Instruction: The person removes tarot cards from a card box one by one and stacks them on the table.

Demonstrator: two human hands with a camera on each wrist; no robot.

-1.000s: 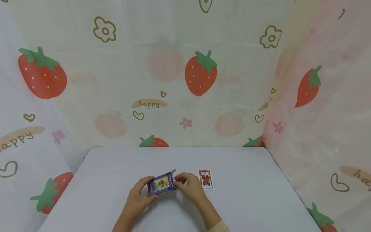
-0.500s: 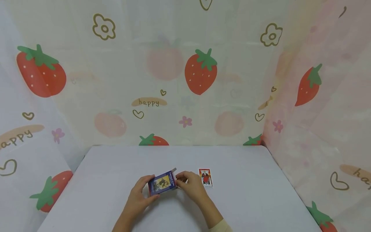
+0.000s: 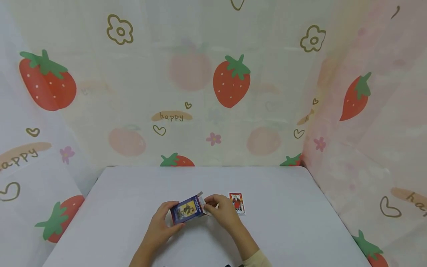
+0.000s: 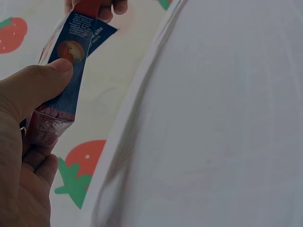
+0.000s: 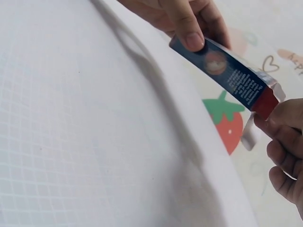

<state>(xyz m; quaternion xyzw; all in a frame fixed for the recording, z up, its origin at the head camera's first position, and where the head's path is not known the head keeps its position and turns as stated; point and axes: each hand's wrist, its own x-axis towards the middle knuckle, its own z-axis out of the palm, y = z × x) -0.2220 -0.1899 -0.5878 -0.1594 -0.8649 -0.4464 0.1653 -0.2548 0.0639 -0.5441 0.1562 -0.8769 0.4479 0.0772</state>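
My left hand (image 3: pixel 160 224) grips a blue card box (image 3: pixel 186 210) with a yellow picture on its front, thumb along one narrow side. The box is tilted above the white table, its open end toward my right hand (image 3: pixel 226 213). Flaps (image 5: pixel 250 135) stick out around that end. There my right thumb and forefinger pinch a red piece (image 5: pixel 265 103) projecting from the box; I cannot tell whether it is a flap or cards. A red-bordered picture card (image 3: pixel 238 202) lies face up just beyond my right hand, which covers its lower left part.
The white-covered table (image 3: pixel 293 222) reaches back to a curtain (image 3: pixel 200 55) printed with strawberries and flowers. More printed curtain (image 3: pixel 373 155) closes off the right side, and another hangs on the left.
My right hand has shifted slightly right, away from the box, and more of the pale and red end shows between them. My left hand keeps its grip; the view has tilted slightly.
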